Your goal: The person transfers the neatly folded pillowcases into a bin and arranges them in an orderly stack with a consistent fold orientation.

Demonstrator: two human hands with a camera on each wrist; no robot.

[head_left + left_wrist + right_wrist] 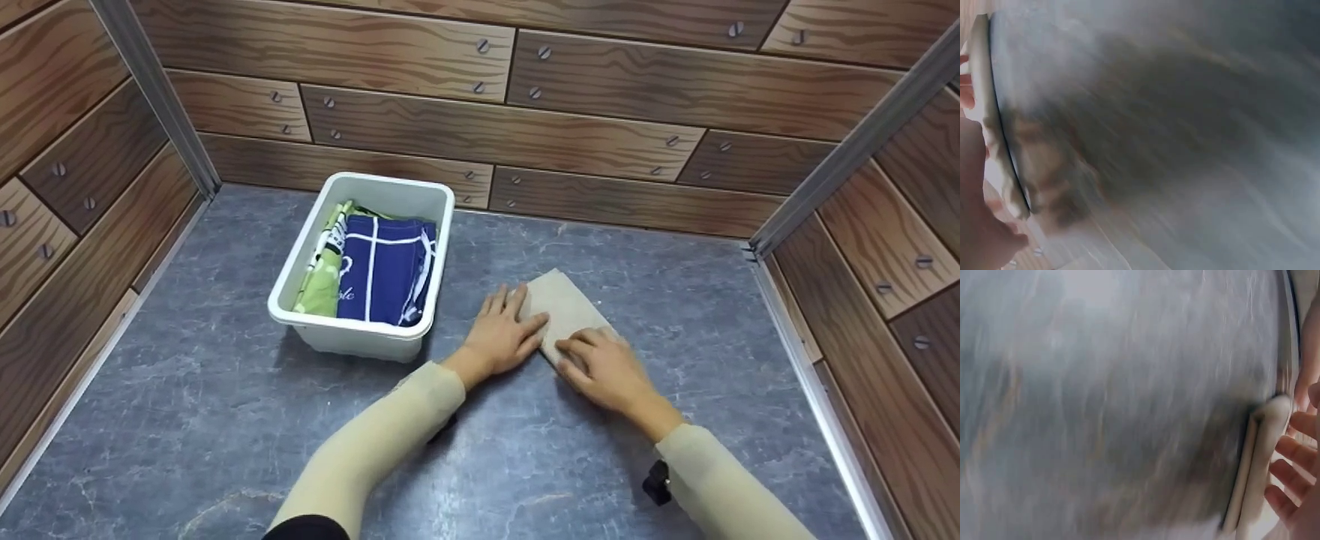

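A beige cloth (564, 300), folded into a flat rectangle, lies on the grey marbled surface. My left hand (498, 334) rests along its left side, fingers fairly straight and fingertips on the edge. On the near right part lies my right hand (609, 369), its fingers loosely bent and touching the cloth. From the right wrist, the layered fold of the cloth (1258, 461) shows beside the spread fingers of the right hand (1297, 478). The left wrist view catches the cloth's thick edge (985, 84) next to the left hand (982, 197); much of that view is blurred.
Left of the hands stands a white plastic bin (360, 334). Inside it are a folded navy cloth (394, 270) with white lines and a folded green patterned cloth (322, 281). Wood-print walls (420, 124) with metal corner strips enclose the surface at back, left and right.
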